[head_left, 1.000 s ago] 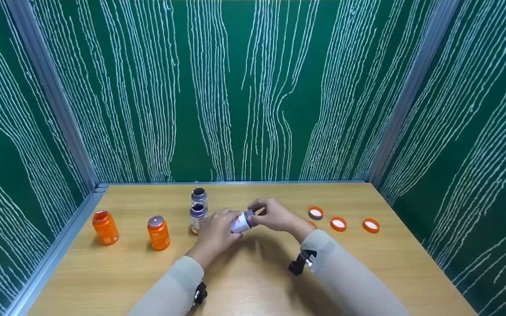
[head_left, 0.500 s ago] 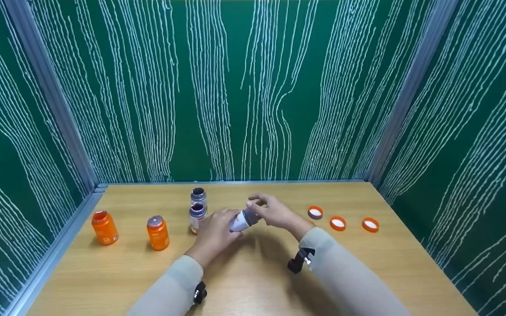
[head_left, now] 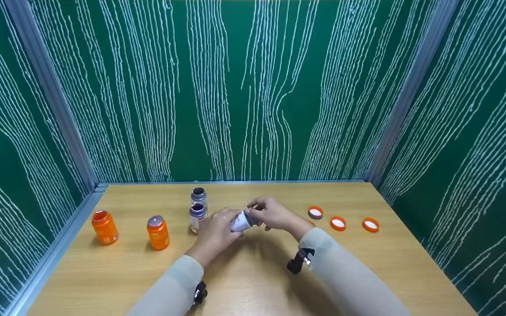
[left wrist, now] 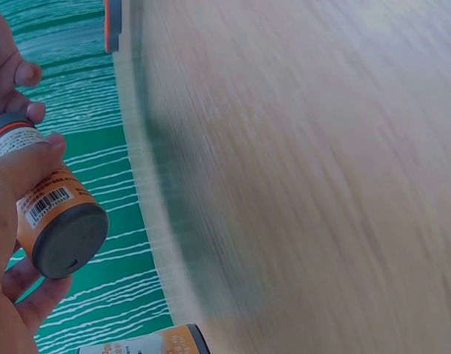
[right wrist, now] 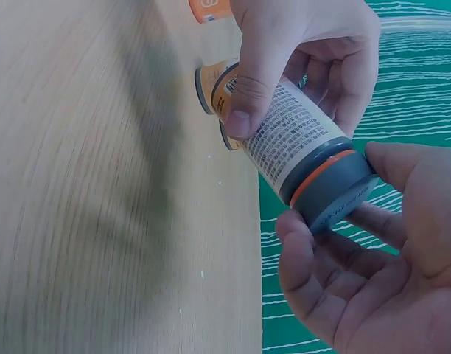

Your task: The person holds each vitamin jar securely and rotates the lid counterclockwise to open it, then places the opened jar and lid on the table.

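My left hand (head_left: 218, 229) grips a small bottle (head_left: 239, 222) round its body, tilted above the table with its top toward the right. The bottle has a white printed label (right wrist: 292, 136), an orange band with a barcode (left wrist: 49, 205) and a dark grey base (left wrist: 71, 240). A dark grey cap (right wrist: 334, 193) with an orange edge sits on its neck. My right hand (head_left: 275, 214) pinches this cap between thumb and fingers, its palm facing the cap in the right wrist view. How tightly the cap sits cannot be told.
Two uncapped grey-necked bottles (head_left: 197, 211) stand close beside my left hand. Two orange bottles (head_left: 158, 233) stand farther left, one with a silvery top. Upturned orange-rimmed caps (head_left: 337, 224) lie at the right, one partly behind my right wrist. Green walls (head_left: 209, 87) enclose the table.
The right fingers have shifted round the cap, lifting at half a second ago and now curling lower over it. The left hand and the bottle stay nearly in place.
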### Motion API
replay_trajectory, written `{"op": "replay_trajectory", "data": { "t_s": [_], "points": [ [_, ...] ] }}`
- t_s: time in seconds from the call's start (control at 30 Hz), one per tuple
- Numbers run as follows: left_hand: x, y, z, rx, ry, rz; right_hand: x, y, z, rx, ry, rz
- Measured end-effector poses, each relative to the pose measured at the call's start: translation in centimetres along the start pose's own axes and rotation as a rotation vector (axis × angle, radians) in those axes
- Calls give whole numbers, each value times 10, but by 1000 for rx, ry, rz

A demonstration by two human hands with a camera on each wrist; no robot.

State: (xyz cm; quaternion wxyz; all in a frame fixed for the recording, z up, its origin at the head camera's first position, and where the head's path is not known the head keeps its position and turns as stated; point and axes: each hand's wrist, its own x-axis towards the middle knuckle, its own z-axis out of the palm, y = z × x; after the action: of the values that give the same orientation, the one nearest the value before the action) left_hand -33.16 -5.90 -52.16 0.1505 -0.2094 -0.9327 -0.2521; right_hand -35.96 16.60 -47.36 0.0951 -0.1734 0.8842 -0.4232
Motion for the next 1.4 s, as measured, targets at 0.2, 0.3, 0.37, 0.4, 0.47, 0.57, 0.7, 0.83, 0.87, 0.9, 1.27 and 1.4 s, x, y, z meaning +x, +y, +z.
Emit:
{"op": "replay_trajectory", "data": {
  "t_s": [0.2, 0.3, 0.37, 0.4, 0.47, 0.57, 0.7, 0.83, 0.87, 0.9, 1.27, 1.4],
  "points": [
    [1, 0, -1, -34, -25, -31, 0, -1, -1, -36, 4, -32],
    [2, 0, -1, -51, -30, -45, -1, -1, -2, -46, -8, -69],
    [2, -1, -1, -63, -31, -53, -1, -1, -3, -44, -21, -89],
    [2, -1, -1, -68, -31, -58, -2, -1, -4, -42, -28, -97],
    [2, -2, -1, -77, -32, -62, -2, -1, -5, -41, -41, -108],
    [1, -3, 0, -68, -25, -48, -3, 0, -5, -49, -47, -145],
    [0, -3, -1, -51, -19, -23, -3, 2, -6, -37, -46, -183],
    [0, -2, -3, -54, -25, -21, -2, 2, -5, 20, -21, -109],
    [0, -2, -3, -53, -28, -23, -2, 2, -5, 34, -11, -78],
    [-1, -2, -3, -41, -26, -16, -1, 2, -4, 40, 2, -46],
    [-1, 1, -4, 13, -19, 19, 2, 5, 7, 31, 25, 73],
    [-1, -1, -3, 19, -19, 20, 2, 5, 7, 30, 23, 47]
  ]
}}
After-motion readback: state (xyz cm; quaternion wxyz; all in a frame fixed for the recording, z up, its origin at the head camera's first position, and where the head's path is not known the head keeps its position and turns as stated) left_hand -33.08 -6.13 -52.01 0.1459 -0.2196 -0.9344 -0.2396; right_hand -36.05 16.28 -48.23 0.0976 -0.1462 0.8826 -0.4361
